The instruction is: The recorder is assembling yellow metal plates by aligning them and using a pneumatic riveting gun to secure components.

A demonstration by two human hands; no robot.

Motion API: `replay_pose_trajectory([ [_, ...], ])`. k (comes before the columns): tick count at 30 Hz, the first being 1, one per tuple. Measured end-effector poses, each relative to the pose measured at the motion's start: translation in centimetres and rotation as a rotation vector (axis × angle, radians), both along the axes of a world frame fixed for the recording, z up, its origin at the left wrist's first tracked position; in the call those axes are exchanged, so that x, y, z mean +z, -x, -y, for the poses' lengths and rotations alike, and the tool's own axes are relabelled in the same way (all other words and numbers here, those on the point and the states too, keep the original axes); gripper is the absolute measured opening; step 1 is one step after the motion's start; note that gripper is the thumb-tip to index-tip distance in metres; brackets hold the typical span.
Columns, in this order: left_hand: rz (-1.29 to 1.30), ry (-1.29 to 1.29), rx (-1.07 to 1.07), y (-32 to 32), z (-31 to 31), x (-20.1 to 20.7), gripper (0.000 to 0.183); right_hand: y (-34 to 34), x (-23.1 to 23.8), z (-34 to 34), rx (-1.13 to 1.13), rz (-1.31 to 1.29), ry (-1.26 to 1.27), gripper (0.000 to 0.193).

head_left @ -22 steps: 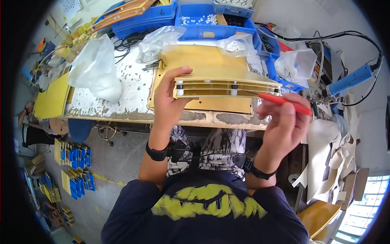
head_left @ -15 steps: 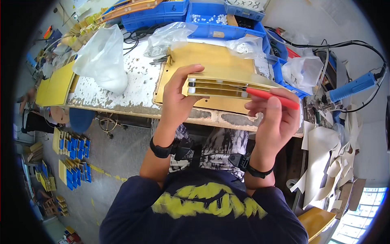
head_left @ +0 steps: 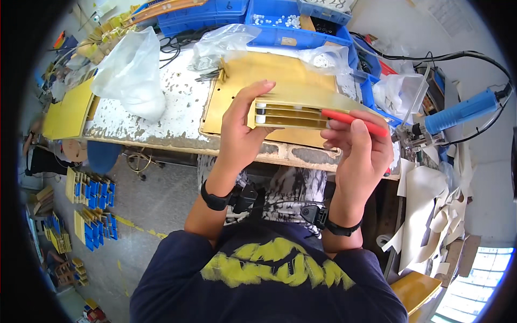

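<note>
1. One grip, the left hand's, pinches the left end of the gold plate stack.
2. That stack lies between the hands, its long axis running left-right, open side toward the person.
3. Right of its middle, the right hand pinches a red-handled tool, seemingly working between plates; next calls for a steady stack.

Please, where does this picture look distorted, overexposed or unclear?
Head view: the worn, white-painted workbench has a bowed front edge; head view: the bright, grid-barred window is washed out; head view: the slim, red-handled tool has a tip I cannot make out at the gold-coloured, layered-panel assembly.
</note>
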State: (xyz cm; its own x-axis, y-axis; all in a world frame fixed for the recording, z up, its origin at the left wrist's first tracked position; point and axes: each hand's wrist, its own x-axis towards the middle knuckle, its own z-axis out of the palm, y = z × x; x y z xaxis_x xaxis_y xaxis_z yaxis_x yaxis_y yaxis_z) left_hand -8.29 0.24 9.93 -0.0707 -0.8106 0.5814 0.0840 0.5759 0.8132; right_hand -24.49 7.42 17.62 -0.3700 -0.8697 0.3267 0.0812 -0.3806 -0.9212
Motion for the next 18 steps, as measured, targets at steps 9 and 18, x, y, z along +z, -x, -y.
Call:
replay_pose_trajectory([
  [9,-0.111,-0.071,-0.080,1.6,-0.8,-1.1,0.080,-0.3,-2.0,0.7,-0.039,0.097,0.011,0.016],
  [18,-0.154,-0.114,-0.041,3.4,-0.6,-3.3,0.076,-0.3,-6.4,2.2,-0.102,0.102,0.049,0.014],
])
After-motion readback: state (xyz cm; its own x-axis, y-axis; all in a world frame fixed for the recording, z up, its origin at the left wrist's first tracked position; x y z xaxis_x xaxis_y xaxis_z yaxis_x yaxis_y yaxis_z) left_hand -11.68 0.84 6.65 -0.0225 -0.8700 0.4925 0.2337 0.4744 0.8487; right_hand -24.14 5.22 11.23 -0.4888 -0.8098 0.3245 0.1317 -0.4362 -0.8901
